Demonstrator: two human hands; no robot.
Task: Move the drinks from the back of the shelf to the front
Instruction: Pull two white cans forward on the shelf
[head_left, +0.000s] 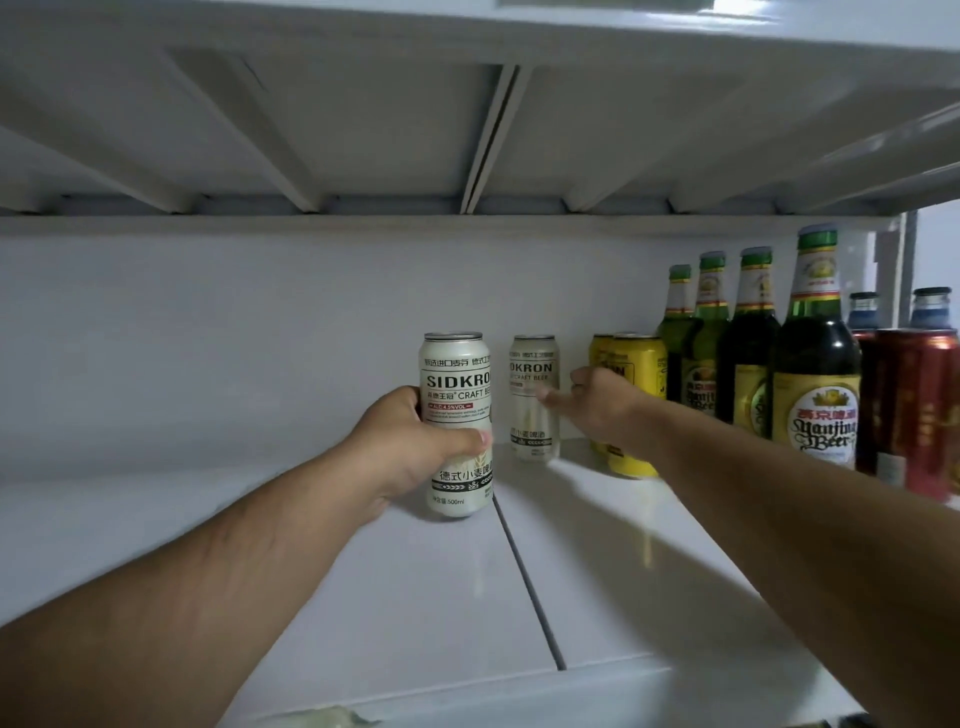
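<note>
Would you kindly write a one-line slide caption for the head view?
Left hand grips a white Sidkron can while the right hand reaches for a second white can at the shelf's back.

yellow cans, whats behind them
Behind the front yellow can stands a second yellow can, then the white back wall. The right hand covers their lower parts, so anything further is hidden.
</note>
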